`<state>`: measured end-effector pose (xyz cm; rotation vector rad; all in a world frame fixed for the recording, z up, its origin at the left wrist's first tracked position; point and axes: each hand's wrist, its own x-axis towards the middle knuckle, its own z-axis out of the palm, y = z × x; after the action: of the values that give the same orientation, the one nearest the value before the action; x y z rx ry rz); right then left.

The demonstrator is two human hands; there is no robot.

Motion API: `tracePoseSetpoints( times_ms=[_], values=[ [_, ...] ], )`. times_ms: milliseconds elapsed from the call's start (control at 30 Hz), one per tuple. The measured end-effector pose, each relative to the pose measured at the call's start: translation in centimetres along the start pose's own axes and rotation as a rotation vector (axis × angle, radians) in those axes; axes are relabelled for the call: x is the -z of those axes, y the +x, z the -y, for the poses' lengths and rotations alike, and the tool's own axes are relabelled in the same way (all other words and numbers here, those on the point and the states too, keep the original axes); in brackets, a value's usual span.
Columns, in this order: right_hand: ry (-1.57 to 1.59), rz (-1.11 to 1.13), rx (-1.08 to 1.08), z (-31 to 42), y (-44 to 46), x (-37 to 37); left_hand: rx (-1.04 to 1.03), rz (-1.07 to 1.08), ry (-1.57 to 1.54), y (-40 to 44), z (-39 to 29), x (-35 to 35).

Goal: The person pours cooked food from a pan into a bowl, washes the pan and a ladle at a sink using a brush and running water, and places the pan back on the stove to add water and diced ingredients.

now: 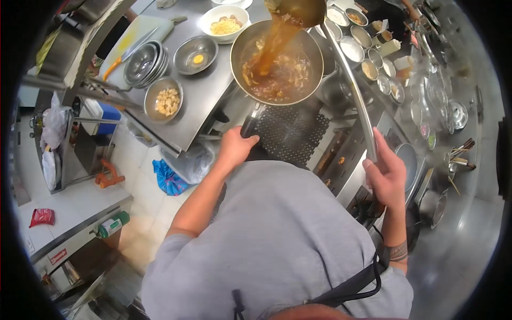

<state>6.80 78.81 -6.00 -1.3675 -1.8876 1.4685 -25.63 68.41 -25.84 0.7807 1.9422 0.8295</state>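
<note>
My left hand [238, 148] is wrapped around the black handle of a frying pan [321, 69], which is held up off the surfaces. Brown broth with pieces of food fills the pan. My right hand [385, 173] grips the long metal handle of a ladle [349, 80]. The ladle's bowl is tipped above the pan, and a stream of brown liquid [272, 48] pours from it into the pan. Close by on the left are a white bowl with noodles [226, 25] and a metal bowl with a raw egg [196, 55].
A steel counter [188, 106] on the left carries a bowl of beige chunks [166, 101], stacked metal bowls [145, 64] and an orange-handled knife [125, 56] on a cutting board. Several ingredient containers [361, 36] stand at upper right. A lined bin [192, 162] is below the counter.
</note>
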Motion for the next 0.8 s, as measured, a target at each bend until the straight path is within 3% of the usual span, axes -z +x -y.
tracePoseSetpoints(
  times_ms=[67, 100, 133, 200, 467, 667, 800],
  values=[
    [-0.333, -0.130, 0.280, -2.4, 2.1, 0.3, 0.010, 0.014, -0.007, 1.6, -1.1, -0.1],
    [-0.310, -0.125, 0.316, -4.1, 3.2, 0.4, -0.003, 0.017, -0.041, 2.2, -1.5, 0.0],
    [-0.314, -0.125, 0.310, -5.3, 4.1, 0.1, -0.014, 0.016, -0.072, 2.7, -2.0, -0.1],
    [-0.295, -0.120, 0.083, -6.7, 5.8, -0.6, 0.017, 0.032, -0.069, 3.3, -3.4, 0.1],
    [-0.712, -0.049, 0.282, -5.5, 15.0, 4.9, 0.024, -0.125, -0.056, 5.7, -6.5, -2.2],
    [-0.615, 0.113, 0.355, -4.7, 23.0, 8.6, 0.066, -0.302, -0.065, 5.6, -10.9, -3.7],
    [-0.608, 0.216, 0.448, -3.1, 28.1, 8.9, 0.266, -0.367, -0.268, 5.5, -14.3, -4.1]
  ],
)
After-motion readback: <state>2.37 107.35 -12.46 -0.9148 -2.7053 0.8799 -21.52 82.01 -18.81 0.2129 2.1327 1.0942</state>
